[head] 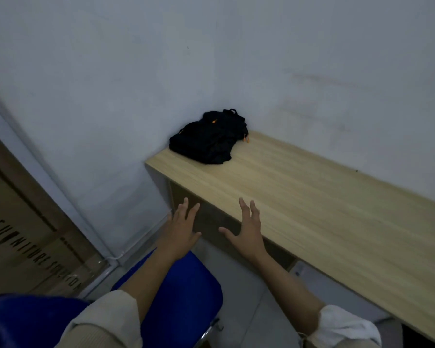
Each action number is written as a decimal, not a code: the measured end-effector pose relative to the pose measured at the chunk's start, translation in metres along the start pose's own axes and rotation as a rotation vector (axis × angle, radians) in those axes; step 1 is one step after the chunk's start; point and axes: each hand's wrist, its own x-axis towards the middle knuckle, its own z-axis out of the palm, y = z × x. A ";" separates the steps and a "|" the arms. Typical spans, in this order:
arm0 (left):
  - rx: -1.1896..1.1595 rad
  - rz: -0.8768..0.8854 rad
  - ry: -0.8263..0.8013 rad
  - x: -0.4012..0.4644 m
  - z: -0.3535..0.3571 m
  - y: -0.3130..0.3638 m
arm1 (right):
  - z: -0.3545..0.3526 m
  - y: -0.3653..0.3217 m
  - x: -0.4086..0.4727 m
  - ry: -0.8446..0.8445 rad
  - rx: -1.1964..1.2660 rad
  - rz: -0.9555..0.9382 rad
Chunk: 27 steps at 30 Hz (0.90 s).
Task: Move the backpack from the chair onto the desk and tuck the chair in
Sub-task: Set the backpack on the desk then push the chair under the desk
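Note:
A black backpack (210, 136) with small orange zip pulls lies slumped on the far left corner of the light wooden desk (312, 204), against the two walls. A blue chair (183, 297) stands in front of the desk at the lower left, its seat bare. My left hand (182, 232) hovers above the chair seat near the desk's front edge, fingers spread, holding nothing. My right hand (246, 232) is beside it at the desk's front edge, also spread and empty. Both hands are well short of the backpack.
White walls meet in a corner behind the desk. A large cardboard box (23, 234) with printed lettering leans at the left. Grey floor shows under the desk and beside the chair.

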 end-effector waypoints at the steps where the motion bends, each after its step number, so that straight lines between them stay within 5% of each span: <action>1: 0.008 0.014 -0.003 -0.014 0.001 0.002 | 0.001 -0.001 -0.014 0.008 0.000 0.000; 12: 0.013 0.014 -0.040 -0.147 -0.005 -0.019 | 0.046 -0.036 -0.137 -0.067 0.070 0.019; 27: -0.060 0.084 -0.007 -0.176 -0.040 -0.095 | 0.122 -0.092 -0.165 -0.026 0.054 0.016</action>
